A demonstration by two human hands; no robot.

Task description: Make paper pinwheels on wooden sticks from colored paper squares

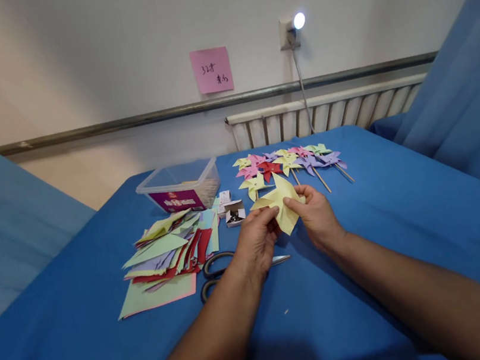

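A pale yellow paper pinwheel (pixel 284 200) is held up above the blue-covered table between both hands. My left hand (pixel 258 237) pinches its left side, thumb near the folded centre. My right hand (pixel 314 211) grips the right side, its thumb pressed toward the middle. No stick shows on this pinwheel. Under my left forearm lies a pair of scissors (pixel 281 259), dark handles to the left and blade tip to the right. Just left of the pinwheel stands a small open box (pixel 235 213) with dark little pieces inside, beside another small white box (pixel 223 199).
Finished pinwheels (pixel 308 162) in several colours, some on wooden sticks, lie at the back. A stack of coloured paper (pixel 165 257) is on the left, before a clear plastic tub (pixel 180 177). Behind the table are a radiator (pixel 329 111) and a wall pipe (pixel 136 121).
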